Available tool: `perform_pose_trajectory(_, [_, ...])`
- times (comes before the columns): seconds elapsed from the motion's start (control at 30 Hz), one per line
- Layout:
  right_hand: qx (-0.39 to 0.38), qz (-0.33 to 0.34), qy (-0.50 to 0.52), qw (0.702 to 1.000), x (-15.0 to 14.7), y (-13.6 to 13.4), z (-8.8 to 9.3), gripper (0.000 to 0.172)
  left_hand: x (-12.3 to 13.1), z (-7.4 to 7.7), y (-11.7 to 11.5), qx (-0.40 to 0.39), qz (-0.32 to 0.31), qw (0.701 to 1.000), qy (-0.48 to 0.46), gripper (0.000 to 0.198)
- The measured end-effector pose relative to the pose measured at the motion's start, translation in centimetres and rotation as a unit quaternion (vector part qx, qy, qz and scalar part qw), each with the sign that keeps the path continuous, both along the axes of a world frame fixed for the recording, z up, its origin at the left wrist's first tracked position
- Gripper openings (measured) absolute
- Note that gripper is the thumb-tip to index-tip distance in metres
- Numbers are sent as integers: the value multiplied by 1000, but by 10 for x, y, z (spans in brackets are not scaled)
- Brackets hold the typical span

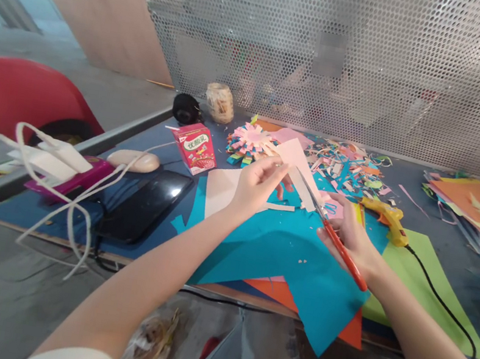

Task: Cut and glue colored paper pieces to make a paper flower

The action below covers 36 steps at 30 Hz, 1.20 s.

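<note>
Near the middle of the table, my left hand (261, 184) pinches a pale pink paper piece (296, 157) at its lower left edge. My right hand (353, 236) is closed around the red-handled scissors (342, 250), whose blades lie along the pink paper. Under both hands spreads a large blue paper sheet (255, 250), with a white-pink sheet (220, 191) on its left part. Behind my left hand sits a layered paper flower (253, 138) with pink fringed petals. Part of the right fingers is hidden behind the scissors.
A yellow glue gun (388, 218) lies right, its cord crossing green paper (419, 267). Paper scraps (349, 166) are heaped behind. Left are a red drink carton (196, 148), a black phone (149, 207) and white cables (72, 206). A perforated metal panel (384, 44) borders the back.
</note>
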State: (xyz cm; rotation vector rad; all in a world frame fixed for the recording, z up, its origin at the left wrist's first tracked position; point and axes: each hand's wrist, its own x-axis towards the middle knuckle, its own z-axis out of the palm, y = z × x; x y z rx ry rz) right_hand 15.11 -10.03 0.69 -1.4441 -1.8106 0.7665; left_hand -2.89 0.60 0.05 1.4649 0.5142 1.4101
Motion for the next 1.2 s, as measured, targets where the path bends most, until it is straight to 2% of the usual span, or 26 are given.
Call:
perform_pose_trajectory(0.3, [-12, -2, 0, 1000, 0, -1, 0, 70, 1, -1, 1, 10, 33, 999, -35, 32])
perform_pose_trajectory(0.57, [-6, -2, -3, 1000, 0, 0, 0, 69, 2, 1, -2, 4, 1, 1000, -27, 30])
perform_pose_trajectory(0.87, [15, -3, -12, 1000, 1, -1, 0, 67, 1, 3, -3, -17, 6, 1000, 4, 31])
perform_pose_trajectory(1.03, [24, -4, -20, 1000, 2, 1, -3, 68, 2, 2, -5, -28, -31, 999, 24, 32])
perform_pose_trajectory(1.2, [24, -8, -24, 999, 3, 1, -3, 68, 2, 2, -5, -38, -42, 998, 24, 30])
